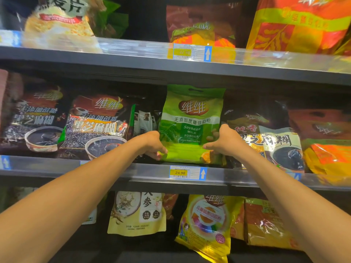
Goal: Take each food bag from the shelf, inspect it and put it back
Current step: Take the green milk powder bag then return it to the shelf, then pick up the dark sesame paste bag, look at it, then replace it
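In the centre of the frame a green bag of soybean milk powder point(191, 124) stands upright on the middle shelf point(148, 170). Its bottom edge is at the front lip of the shelf, directly above a yellow price tag point(180, 172) that reads 24.90. The person holds this bag from both sides. The left hand point(152, 144) is closed around the lower left edge of the bag; the thumb lies on the front face and the other fingers curl under and behind the edge. The right hand point(222, 142) grips the lower right edge in the same manner, with the thumb pressed on the front and the fingers hidden behind the bag. Both forearms reach in from the lower corners of the frame.

Left of the green bag, two dark bags of black sesame paste point(96, 126) stand side by side on the same shelf. Just right of it stands another dark bag with a bowl picture point(269, 143), partly covered by the right hand and wrist.

In the upper part of the frame, the top shelf point(133, 59) carries an orange and yellow bag point(296, 25) at the upper right. In the lower part, a pale yellow bag point(136, 213) and a bright yellow bag point(207, 224) stand below the middle shelf.
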Demonstrator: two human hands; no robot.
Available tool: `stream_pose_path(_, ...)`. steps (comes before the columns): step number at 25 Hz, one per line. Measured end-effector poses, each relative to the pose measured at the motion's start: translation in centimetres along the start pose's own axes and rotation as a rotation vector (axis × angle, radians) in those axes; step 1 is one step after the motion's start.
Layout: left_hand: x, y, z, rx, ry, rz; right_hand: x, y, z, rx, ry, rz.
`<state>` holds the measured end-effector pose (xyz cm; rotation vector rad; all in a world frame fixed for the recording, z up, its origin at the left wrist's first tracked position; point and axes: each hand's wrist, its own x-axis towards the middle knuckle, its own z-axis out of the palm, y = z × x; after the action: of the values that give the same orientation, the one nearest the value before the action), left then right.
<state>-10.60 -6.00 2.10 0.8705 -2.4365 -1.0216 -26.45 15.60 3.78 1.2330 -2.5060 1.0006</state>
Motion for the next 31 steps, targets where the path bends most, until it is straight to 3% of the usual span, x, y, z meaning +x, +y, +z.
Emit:
stream_pose_path(5, -2.9, -0.1, -1.0, 0.239, 0.035, 0.080, -2.0, 0.5, -0.7, -0.054, 0.165, -0.121)
stream_pose_path(7, -4.7, -0.5, -1.3, 0.223, 0.083, 0.162, -2.8, 0.7, -0.7, -0.041, 0.178, -0.164)
stream_pose_path(11, -9.1, -2.4, -1.9, 0.233, 0.347, 0.412, -4.3, 0.3, 0.0, -0.023, 0.196, -0.224)
stream_pose_path(15, -12.3, -5.3, -3.4, 0.295, 0.532, 0.525, -5.7, -1.4, 1.7, -0.026, 0.193, -0.284)
stream_pose_path(25, -14.8, -13.3, -11.5, 0.324, 0.715, 0.355, -6.3, -10.0, 7.9, 0.010, 0.091, -0.342)
stream_pose_path(28, -14.5, -15.1, -14.3, 0.331, 0.667, 0.201, -6.0, -13.0, 10.3, 0.004, 0.054, -0.308)
stream_pose_path(31, -13.5, -16.2, -16.7, 0.264, 0.518, 0.055, -5.6, -15.7, 12.2, -0.024, -0.011, -0.233)
